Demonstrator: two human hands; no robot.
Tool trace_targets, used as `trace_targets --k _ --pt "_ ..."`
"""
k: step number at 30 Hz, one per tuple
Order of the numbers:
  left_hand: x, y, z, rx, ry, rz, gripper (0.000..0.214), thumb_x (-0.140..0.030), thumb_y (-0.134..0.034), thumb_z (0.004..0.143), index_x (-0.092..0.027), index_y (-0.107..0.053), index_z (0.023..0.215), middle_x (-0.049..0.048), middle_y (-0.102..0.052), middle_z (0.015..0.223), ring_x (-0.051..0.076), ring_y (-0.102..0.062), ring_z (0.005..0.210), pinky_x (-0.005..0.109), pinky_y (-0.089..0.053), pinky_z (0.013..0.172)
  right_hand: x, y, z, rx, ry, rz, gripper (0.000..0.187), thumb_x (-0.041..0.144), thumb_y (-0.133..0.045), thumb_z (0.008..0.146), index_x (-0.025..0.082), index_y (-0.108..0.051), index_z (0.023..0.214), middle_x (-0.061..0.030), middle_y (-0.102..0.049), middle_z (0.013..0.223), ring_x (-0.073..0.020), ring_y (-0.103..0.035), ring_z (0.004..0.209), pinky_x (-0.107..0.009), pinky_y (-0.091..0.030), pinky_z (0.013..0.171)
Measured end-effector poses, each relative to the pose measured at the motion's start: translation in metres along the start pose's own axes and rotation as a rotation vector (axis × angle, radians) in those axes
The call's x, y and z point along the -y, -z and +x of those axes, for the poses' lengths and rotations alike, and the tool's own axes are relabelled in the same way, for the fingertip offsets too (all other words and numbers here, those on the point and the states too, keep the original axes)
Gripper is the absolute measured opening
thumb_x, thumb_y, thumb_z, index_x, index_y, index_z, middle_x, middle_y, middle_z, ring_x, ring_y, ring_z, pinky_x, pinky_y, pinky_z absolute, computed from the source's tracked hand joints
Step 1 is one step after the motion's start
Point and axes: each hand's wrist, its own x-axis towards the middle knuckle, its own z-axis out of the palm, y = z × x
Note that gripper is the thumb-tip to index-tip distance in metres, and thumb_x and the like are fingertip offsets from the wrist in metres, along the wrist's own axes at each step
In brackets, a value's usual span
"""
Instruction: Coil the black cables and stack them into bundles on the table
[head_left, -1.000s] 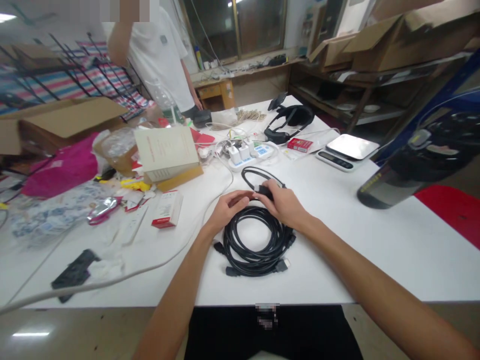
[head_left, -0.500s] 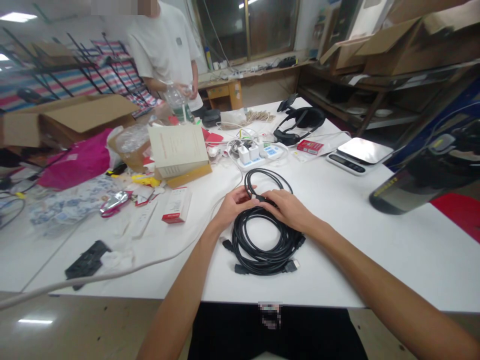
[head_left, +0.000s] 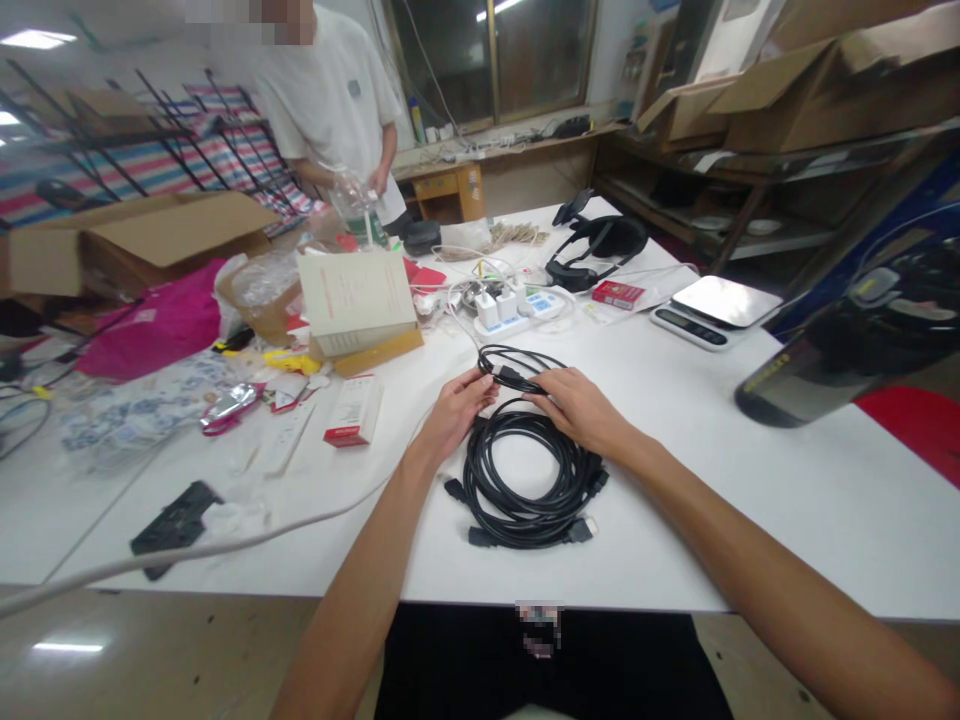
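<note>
Hands slightly farther apart, small cable loop (head_left: 517,350) lower and flatter

Compared with the frame half a second earlier, the left hand (head_left: 459,405) has drawn a little away from the right hand (head_left: 574,400), leaving the connector (head_left: 514,374) exposed between them. The large coil (head_left: 574,470) lies as it did, flat on the table (head_left: 675,440), nearest the wearer.

The small cable loop is between the hands, just beyond the large coil and short of the power strip (head_left: 544,305). Whether it is lifted clear of the table cannot be told.

Handling, in this inspector's judgement: keep the strands gathered at the connector, guide rather than bend the cable sharply, and keep it from snagging the coil's plug ends (head_left: 581,530).

Pose: both forearms reach forward and converge, framing the large coil. Left thumb and fingers are pinched together on the loop's left end; right thumb and fingers are clamped on its right side, behind the connector. The firmness of either grip cannot be determined
</note>
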Motion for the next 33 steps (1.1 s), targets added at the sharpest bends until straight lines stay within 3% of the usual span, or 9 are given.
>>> trace_targets --k 3,7,16,19,25,33 --pt "-0.001 0.0 -0.002 -0.013 0.01 -0.022 0.028 -0.03 -0.09 0.083 -0.017 -0.081 0.106 0.0062 -0.075 0.106 0.016 -0.066 0.1 0.028 -0.047 0.092 0.002 0.0 0.001 -0.008 -0.016 -0.026 0.042 0.046 -0.039 0.113 0.016 -0.068 0.115 -0.0147 -0.075 0.108 -0.0275 -0.069 0.102 -0.041 -0.051 0.093" --pt "0.0 0.001 -0.002 0.022 -0.005 0.0 0.031 -0.027 -0.088 0.086 -0.02 -0.08 0.115 0.008 -0.074 0.124 0.02 -0.066 0.115 0.03 -0.046 0.1 0.006 -0.002 0.0 0.013 -0.015 -0.045 0.044 0.044 -0.038 0.114 0.014 -0.064 0.132 -0.0155 -0.076 0.117 -0.0279 -0.07 0.107 -0.042 -0.051 0.096" --pt "-0.001 0.001 -0.004 0.071 -0.023 0.034 0.036 -0.029 -0.087 0.086 -0.018 -0.078 0.119 0.0104 -0.076 0.128 0.022 -0.069 0.117 0.032 -0.046 0.103 0.014 0.001 0.0 0.042 0.012 0.009 0.054 0.045 -0.033 0.115 0.013 -0.058 0.15 -0.0163 -0.076 0.126 -0.028 -0.072 0.109 -0.044 -0.052 0.097" --pt "-0.002 -0.003 -0.005 0.072 -0.016 0.005 0.036 -0.028 -0.09 0.082 -0.018 -0.077 0.115 0.0096 -0.079 0.121 0.022 -0.071 0.112 0.034 -0.047 0.105 0.015 0.001 0.0 0.049 0.012 0.043 0.054 0.045 -0.035 0.115 0.015 -0.055 0.155 -0.0154 -0.074 0.134 -0.0274 -0.072 0.113 -0.045 -0.051 0.101" --pt "-0.002 -0.004 -0.006 0.08 -0.016 -0.018 0.036 -0.027 -0.091 0.08 -0.017 -0.074 0.11 0.0086 -0.079 0.112 0.021 -0.072 0.103 0.035 -0.051 0.102 0.015 -0.003 -0.001 0.059 0.011 0.035 0.048 0.044 -0.036 0.115 0.015 -0.059 0.145 -0.0147 -0.075 0.126 -0.0275 -0.07 0.109 -0.044 -0.05 0.099" --pt "0.007 0.001 -0.001 0.002 0.01 0.026 0.033 -0.032 -0.093 0.079 -0.016 -0.076 0.102 0.0046 -0.076 0.1 0.015 -0.069 0.089 0.028 -0.052 0.089 0.018 -0.002 -0.002 -0.008 -0.068 0.055 0.033 0.048 -0.044 0.111 0.018 -0.06 0.112 -0.0132 -0.072 0.101 -0.026 -0.066 0.088 -0.037 -0.048 0.08"
